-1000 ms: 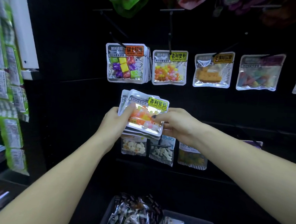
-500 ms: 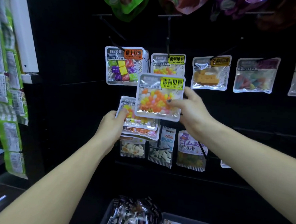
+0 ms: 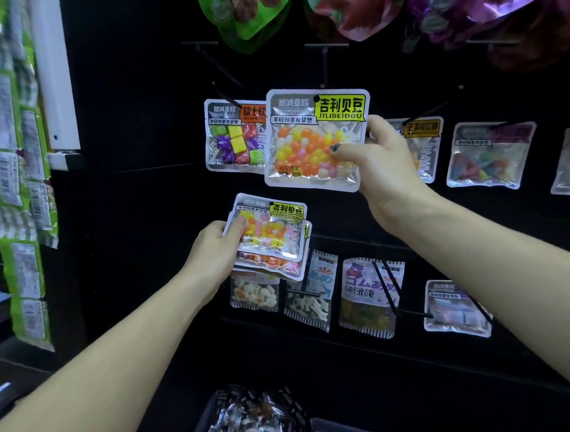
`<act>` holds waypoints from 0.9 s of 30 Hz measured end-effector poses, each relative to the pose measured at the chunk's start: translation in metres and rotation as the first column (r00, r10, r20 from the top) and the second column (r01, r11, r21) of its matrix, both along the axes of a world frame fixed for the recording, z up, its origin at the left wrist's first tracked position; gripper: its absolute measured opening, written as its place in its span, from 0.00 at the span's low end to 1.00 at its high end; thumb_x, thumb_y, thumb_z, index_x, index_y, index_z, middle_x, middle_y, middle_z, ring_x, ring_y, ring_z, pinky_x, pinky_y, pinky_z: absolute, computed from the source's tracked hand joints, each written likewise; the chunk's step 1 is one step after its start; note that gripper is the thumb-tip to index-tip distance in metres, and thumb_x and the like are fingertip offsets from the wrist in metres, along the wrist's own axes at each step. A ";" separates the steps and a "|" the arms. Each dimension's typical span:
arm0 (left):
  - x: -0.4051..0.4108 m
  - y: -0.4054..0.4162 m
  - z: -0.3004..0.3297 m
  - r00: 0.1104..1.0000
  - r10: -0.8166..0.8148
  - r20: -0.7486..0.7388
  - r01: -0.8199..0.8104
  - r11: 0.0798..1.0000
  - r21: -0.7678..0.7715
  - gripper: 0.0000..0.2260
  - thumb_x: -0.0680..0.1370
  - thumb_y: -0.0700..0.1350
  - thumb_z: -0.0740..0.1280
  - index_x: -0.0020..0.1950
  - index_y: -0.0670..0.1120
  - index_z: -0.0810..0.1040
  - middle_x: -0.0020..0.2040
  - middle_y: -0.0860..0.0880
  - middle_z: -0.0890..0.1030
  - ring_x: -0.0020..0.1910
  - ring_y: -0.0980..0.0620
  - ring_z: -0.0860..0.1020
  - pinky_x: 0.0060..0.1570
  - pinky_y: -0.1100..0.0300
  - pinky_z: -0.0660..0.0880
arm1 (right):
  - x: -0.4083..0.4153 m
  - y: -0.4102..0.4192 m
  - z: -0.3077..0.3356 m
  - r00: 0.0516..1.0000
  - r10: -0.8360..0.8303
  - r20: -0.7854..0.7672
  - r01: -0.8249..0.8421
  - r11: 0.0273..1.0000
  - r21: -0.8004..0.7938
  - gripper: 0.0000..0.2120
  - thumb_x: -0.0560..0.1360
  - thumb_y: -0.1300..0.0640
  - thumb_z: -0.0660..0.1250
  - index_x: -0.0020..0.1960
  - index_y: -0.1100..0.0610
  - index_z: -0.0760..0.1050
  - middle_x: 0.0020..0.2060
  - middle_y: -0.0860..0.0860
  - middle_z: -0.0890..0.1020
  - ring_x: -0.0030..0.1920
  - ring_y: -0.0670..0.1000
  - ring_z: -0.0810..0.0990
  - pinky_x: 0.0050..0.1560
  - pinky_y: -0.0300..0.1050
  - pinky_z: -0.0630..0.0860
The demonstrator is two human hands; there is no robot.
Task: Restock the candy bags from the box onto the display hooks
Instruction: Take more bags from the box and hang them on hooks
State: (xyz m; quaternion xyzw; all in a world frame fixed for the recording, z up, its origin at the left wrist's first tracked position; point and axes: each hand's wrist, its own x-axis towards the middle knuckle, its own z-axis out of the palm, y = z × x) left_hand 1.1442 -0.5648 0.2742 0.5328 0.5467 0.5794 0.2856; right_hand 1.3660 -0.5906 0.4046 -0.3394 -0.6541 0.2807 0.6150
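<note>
Black pegboard wall fills the view, rows of candy hanging. Hanging is the step in hand: the right hand pinches one jelly-bean bag at its hook, whose tip shows as a dark dot in the hole; next, push it back. Lower, the left hand grips the spare stack. Nearest, the box is cut off.

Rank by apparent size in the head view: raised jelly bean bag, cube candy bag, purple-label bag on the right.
1. Raised jelly bean bag, largest, though nearer the camera.
2-3. Cube candy bag and purple-label bag: alike; cube bag partly hidden, unranked.
</note>
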 end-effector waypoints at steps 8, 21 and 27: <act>0.002 -0.005 0.002 1.000 -0.018 0.003 0.018 1.000 0.012 0.17 0.85 0.58 0.62 0.53 0.46 0.80 0.48 0.46 0.86 0.47 0.47 0.85 0.47 0.51 0.81 | 0.001 0.002 0.008 0.999 0.012 -0.037 -0.013 1.000 -0.020 0.14 0.76 0.69 0.69 0.60 0.58 0.78 0.54 0.57 0.87 0.56 0.58 0.87 0.63 0.64 0.80; 0.000 -0.005 0.001 0.998 -0.053 -0.028 0.054 0.998 0.013 0.19 0.84 0.60 0.61 0.54 0.45 0.80 0.49 0.45 0.87 0.49 0.44 0.86 0.55 0.43 0.82 | -0.002 0.056 0.008 0.991 -0.131 -0.041 0.123 0.981 -0.151 0.14 0.70 0.64 0.71 0.56 0.62 0.78 0.55 0.59 0.85 0.58 0.62 0.84 0.64 0.65 0.79; -0.001 -0.004 -0.002 0.998 -0.060 -0.029 0.061 0.998 0.031 0.18 0.84 0.59 0.61 0.54 0.45 0.80 0.50 0.47 0.87 0.50 0.45 0.86 0.54 0.46 0.82 | 0.000 0.112 0.009 0.978 -0.178 -0.111 0.123 0.916 -0.381 0.14 0.74 0.60 0.75 0.59 0.60 0.81 0.61 0.55 0.82 0.58 0.58 0.83 0.60 0.58 0.83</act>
